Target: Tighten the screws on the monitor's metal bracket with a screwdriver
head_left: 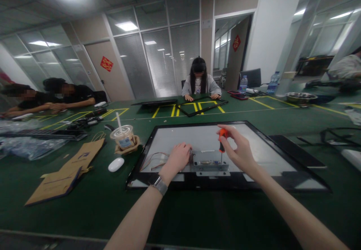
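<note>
A large flat display panel (251,133) with a black frame lies on the green table before me. Near its front edge sits a grey metal box (203,156) with connector ports along its front side. My right hand (239,148) is closed round the orange and black handle of a screwdriver (222,139). The screwdriver stands upright, its tip down at the right part of the box. With bent fingers my left hand (179,156) holds the left end of the metal box; its fingertips are partly hidden. Thin wires (152,160) run over the panel left of that hand.
Left of the panel are an iced drink cup (124,137) in a cardboard holder, a white mouse (116,164) and a brown paper bag (64,171). A black tablet-like slab (296,150) lies right. Across the table a person (199,79) touches a black frame (191,112).
</note>
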Demonstrator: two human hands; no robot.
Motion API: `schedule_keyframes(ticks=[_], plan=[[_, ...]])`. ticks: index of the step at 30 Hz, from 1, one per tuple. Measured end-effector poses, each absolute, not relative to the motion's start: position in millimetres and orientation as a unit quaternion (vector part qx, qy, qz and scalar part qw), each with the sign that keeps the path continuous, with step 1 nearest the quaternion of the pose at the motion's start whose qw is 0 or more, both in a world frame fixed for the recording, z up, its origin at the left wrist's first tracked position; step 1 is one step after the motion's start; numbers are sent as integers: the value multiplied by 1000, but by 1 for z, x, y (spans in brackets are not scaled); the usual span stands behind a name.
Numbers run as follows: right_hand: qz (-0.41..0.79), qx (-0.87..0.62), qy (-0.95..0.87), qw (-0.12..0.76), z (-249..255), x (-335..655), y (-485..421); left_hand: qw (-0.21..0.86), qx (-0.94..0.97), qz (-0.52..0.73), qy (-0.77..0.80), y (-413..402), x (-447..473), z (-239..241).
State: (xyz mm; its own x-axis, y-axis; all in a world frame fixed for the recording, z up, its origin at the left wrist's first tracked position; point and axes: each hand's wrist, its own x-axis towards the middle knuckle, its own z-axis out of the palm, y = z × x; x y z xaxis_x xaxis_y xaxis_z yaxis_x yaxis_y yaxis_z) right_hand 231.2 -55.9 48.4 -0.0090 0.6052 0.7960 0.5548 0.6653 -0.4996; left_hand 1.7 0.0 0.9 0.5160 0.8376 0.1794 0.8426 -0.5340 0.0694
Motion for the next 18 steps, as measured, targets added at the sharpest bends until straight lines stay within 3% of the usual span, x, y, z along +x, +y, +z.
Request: schedule_keyframes(ticks=[10, 18], plan=[[-46, -395, -715, 575, 53, 229, -57, 13, -871, -102, -481, 0, 2, 0], [20, -394, -718, 573, 56, 231, -61, 12, -873, -104, -477, 1, 1, 0]])
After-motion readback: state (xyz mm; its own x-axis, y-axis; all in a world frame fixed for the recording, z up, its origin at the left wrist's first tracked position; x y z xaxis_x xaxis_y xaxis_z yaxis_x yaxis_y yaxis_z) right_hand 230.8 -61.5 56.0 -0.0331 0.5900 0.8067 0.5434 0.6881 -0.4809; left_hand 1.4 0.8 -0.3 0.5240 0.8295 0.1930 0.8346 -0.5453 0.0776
